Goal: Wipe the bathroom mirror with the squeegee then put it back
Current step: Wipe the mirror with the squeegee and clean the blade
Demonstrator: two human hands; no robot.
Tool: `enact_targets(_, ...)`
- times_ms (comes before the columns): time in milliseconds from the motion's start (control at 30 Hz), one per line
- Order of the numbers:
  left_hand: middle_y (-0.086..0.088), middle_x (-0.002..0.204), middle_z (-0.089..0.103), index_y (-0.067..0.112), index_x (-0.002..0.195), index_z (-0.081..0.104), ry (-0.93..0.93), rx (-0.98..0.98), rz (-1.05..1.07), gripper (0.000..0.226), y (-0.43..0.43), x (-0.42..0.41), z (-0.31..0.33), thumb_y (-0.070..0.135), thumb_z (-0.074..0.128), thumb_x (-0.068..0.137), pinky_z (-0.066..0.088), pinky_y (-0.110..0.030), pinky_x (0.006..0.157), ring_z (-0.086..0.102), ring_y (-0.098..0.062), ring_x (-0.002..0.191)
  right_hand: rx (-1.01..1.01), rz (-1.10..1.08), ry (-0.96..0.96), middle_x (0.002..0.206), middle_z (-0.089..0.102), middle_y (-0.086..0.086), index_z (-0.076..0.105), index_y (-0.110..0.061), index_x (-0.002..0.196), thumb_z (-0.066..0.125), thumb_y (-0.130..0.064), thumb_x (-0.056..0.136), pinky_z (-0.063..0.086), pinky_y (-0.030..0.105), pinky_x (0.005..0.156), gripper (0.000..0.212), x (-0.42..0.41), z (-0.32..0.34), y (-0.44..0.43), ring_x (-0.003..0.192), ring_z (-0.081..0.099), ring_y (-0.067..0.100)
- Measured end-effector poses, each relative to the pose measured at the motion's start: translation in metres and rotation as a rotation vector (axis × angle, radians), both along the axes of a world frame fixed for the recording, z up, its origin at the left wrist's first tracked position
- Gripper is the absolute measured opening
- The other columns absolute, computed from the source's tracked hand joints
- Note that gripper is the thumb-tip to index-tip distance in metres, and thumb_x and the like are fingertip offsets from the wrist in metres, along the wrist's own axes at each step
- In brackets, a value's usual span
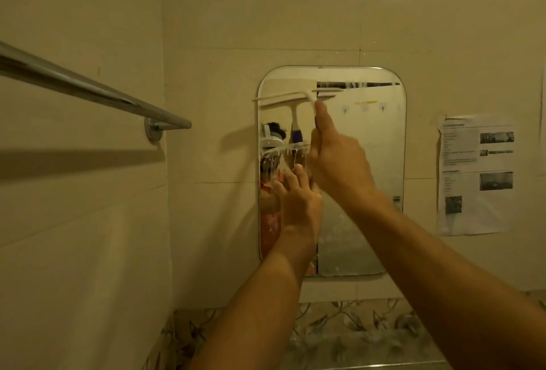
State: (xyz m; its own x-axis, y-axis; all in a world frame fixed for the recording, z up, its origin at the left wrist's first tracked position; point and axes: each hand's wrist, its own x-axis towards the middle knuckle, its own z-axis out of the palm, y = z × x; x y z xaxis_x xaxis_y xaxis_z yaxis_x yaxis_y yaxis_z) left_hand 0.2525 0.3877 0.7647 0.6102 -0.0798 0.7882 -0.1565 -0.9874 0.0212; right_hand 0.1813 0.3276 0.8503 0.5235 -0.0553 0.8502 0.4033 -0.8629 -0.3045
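The rounded rectangular mirror [375,148] hangs on the beige tiled wall. A white squeegee [295,94] lies with its blade nearly level against the upper left part of the glass, and its reflection shows just below. My right hand [336,160] is shut on the squeegee's handle, index finger stretched up along it. My left hand [298,201] rests flat on the lower left of the mirror, fingers spread. Wet streaks and foam sit on the glass below the blade.
A chrome towel bar [88,86] juts from the left wall at head height. A printed paper sheet [475,174] is stuck to the wall right of the mirror. A floral tile band [354,328] runs below the mirror.
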Motion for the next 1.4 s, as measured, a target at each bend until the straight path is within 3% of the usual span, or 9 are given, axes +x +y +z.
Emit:
enact_targets(133, -0.03, 0.159, 0.017, 0.015, 0.156, 0.03, 0.044, 0.149, -0.064, 0.069, -0.005, 0.013, 0.001, 0.016, 0.063, 0.095, 0.027, -0.068, 0.111, 0.024, -0.05, 0.14, 0.039, -0.038, -0.022, 0.076, 0.057, 0.006, 0.001, -0.037, 0.162, 0.036, -0.027, 0.11, 0.046, 0.03, 0.052, 0.064, 0.012, 0.042, 0.001, 0.059, 0.055, 0.018)
enact_targets(267, -0.029, 0.161, 0.007, 0.018, 0.161, 0.015, 0.061, 0.199, -0.028, 0.085, -0.005, 0.016, 0.0, 0.021, 0.068, 0.094, 0.021, -0.069, 0.114, 0.017, -0.05, 0.143, -0.048, -0.083, -0.009, 0.082, 0.059, 0.009, -0.001, -0.036, 0.162, 0.041, -0.02, 0.108, 0.049, 0.032, 0.054, 0.071, 0.023, 0.055, 0.006, 0.063, 0.059, 0.02)
enact_targets(400, -0.03, 0.158, 0.019, 0.009, 0.151, 0.039, 0.022, 0.185, -0.022, 0.065, -0.006, 0.015, 0.0, 0.016, 0.068, 0.093, 0.024, -0.069, 0.113, 0.022, -0.051, 0.143, -0.072, -0.136, 0.006, 0.076, 0.053, 0.005, -0.005, -0.034, 0.162, 0.046, -0.019, 0.107, 0.056, 0.035, 0.058, 0.076, 0.026, 0.04, 0.01, 0.06, 0.058, 0.019)
enact_targets(533, -0.02, 0.118, 0.065, 0.008, 0.103, 0.076, -0.073, 0.086, -0.046, 0.049, -0.005, 0.026, -0.003, 0.022, 0.094, 0.059, 0.053, -0.061, 0.089, 0.061, -0.042, 0.111, -0.081, -0.174, 0.032, 0.076, 0.054, 0.006, -0.009, -0.034, 0.162, 0.046, -0.021, 0.107, 0.054, 0.033, 0.054, 0.078, 0.029, 0.006, 0.001, 0.057, 0.056, 0.017)
enact_targets(700, -0.013, 0.136, 0.056, 0.014, 0.136, 0.057, -0.101, 0.044, -0.054, 0.048, -0.011, 0.047, -0.01, 0.033, 0.066, 0.093, 0.044, -0.057, 0.1, 0.053, -0.035, 0.121, -0.078, -0.178, 0.074, 0.068, 0.047, 0.0, -0.014, -0.036, 0.16, 0.046, -0.029, 0.108, 0.042, 0.024, 0.049, 0.08, 0.021, -0.025, -0.009, 0.052, 0.051, 0.012)
enact_targets(967, -0.021, 0.146, 0.037, 0.019, 0.152, 0.026, -0.105, 0.111, -0.058, 0.079, -0.01, 0.045, -0.014, 0.052, 0.062, 0.09, 0.038, -0.064, 0.101, 0.042, -0.039, 0.129, -0.041, -0.164, 0.114, 0.072, 0.053, 0.0, -0.014, -0.037, 0.16, 0.038, -0.042, 0.109, 0.043, 0.022, 0.05, 0.073, 0.015, -0.071, -0.021, 0.053, 0.05, 0.008)
enact_targets(1133, -0.016, 0.128, 0.056, 0.015, 0.136, 0.054, -0.197, -0.002, -0.042, 0.056, -0.014, 0.049, -0.012, 0.041, 0.07, 0.09, 0.046, -0.057, 0.093, 0.055, -0.035, 0.113, -0.013, -0.06, 0.136, 0.071, 0.053, -0.001, -0.009, -0.04, 0.16, 0.036, -0.04, 0.108, 0.034, 0.019, 0.049, 0.069, -0.003, -0.051, -0.018, 0.055, 0.05, 0.009)
enact_targets(1333, -0.009, 0.102, 0.074, 0.015, 0.114, 0.057, 0.114, -0.199, -0.261, 0.028, -0.003, 0.014, 0.003, 0.032, 0.056, 0.092, 0.061, -0.037, 0.075, 0.073, -0.025, 0.092, 0.008, -0.014, -0.003, 0.078, 0.058, 0.003, -0.002, -0.034, 0.163, 0.039, -0.026, 0.109, 0.036, 0.022, 0.049, 0.068, 0.008, 0.023, 0.004, 0.058, 0.052, 0.012)
enact_targets(1400, -0.024, 0.122, 0.065, 0.006, 0.126, 0.059, 0.176, -0.185, -0.187, 0.046, -0.007, 0.011, 0.0, 0.028, 0.074, 0.088, 0.058, -0.049, 0.086, 0.064, -0.039, 0.111, -0.024, -0.035, -0.01, 0.081, 0.059, 0.006, -0.003, -0.032, 0.163, 0.04, -0.024, 0.109, 0.043, 0.026, 0.05, 0.07, 0.017, 0.04, 0.011, 0.06, 0.054, 0.014)
